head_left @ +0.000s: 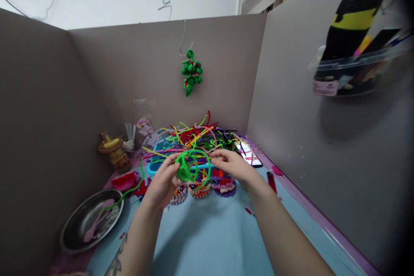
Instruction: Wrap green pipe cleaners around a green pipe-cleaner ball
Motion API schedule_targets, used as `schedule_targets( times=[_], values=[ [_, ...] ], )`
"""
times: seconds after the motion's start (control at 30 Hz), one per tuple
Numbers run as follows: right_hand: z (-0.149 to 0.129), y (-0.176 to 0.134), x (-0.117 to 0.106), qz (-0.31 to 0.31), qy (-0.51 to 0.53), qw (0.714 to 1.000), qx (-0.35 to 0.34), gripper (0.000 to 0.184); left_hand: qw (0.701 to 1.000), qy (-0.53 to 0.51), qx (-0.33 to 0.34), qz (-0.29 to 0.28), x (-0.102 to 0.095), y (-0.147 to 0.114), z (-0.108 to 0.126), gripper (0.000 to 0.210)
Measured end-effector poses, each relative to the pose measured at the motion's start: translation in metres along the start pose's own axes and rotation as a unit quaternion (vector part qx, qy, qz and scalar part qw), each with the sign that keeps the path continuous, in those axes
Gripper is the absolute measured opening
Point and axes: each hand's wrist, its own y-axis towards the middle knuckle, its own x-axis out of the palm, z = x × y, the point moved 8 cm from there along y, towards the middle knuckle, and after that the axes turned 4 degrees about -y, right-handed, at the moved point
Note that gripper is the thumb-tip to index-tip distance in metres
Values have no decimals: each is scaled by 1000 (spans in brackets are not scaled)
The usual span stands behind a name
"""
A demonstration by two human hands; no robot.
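Observation:
Near the middle of the view, my left hand [161,183] has its fingers closed on a bundle of bright green pipe cleaners [185,169] bent into round loops. A wide green loop arcs from it to my right hand [231,164], whose thumb and fingers pinch at the loop's right side. From the left hand, a long green strand trails down toward a metal bowl. Just below and behind the loops sit several small ruffled pipe-cleaner pieces in white, orange [199,187] and purple [224,185], partly covered by the loops.
Behind the hands, a blue tray [152,168] carries a pile of coloured pipe cleaners [200,136]. A metal bowl [66,235] with a pink spoon stands left. A phone [249,155] lies right. Grey partitions [223,60] enclose the table; a green ornament [192,71] hangs on the back one.

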Motion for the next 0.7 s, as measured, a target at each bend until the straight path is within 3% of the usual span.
schedule_targets(
  times=[0.1,0.23,0.37,0.43,0.6,0.7],
  values=[
    [1,-1,18,-46,10,999,13,27,1000,9,15,25,-2,1,3,35],
    [1,-2,38,-66,44,997,8,29,997,12,42,60,-11,3,9,36],
    [4,-3,45,-71,15,997,11,24,995,22,58,79,-19,4,12,39],
    [3,-1,37,-43,6,999,2,26,993,47,67,82,-20,4,13,39],
    [-7,-1,-9,137,104,984,-50,26,984,153,76,55,-19,0,14,38],
    [-17,-8,-19,170,172,968,-68,28,970,228,78,23,-11,-5,15,38]
  ],
)
